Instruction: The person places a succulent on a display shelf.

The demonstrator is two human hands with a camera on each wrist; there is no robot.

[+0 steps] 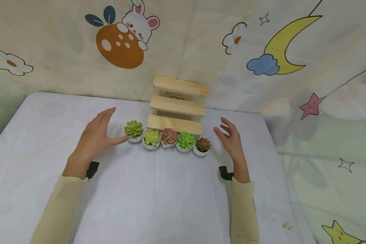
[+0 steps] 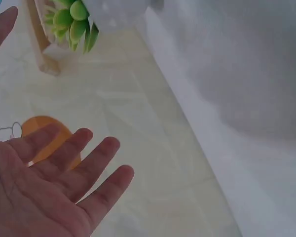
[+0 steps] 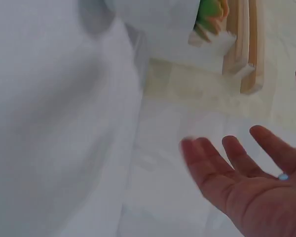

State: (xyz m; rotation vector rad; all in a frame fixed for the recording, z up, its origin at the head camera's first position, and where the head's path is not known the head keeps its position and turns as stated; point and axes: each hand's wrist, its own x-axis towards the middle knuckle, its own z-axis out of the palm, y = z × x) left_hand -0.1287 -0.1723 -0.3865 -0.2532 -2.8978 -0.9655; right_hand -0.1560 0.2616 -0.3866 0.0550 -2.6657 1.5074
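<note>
Several small potted succulents in white pots stand in a row: a green one at the left end [image 1: 133, 129], a yellow-green one [image 1: 151, 137], a pinkish-red one [image 1: 169, 136], a bright green one [image 1: 185, 140] and a dark reddish one [image 1: 203, 144] at the right end. My left hand [image 1: 94, 136] is spread beside the left end, its thumb tip overlapping that pot's edge; whether it touches cannot be told. To the right of the row, my right hand [image 1: 231, 140] hovers with loosely bent fingers, holding nothing. In the left wrist view, the left palm [image 2: 34, 190] holds nothing.
Directly behind the succulents stands a tiered wooden rack [image 1: 177, 105] with three slats. A white cloth covers the table [image 1: 158, 200]. Behind it hangs a printed curtain [image 1: 189, 37] with a bunny, a moon and stars. Dark wrist-worn pieces show at both wrists.
</note>
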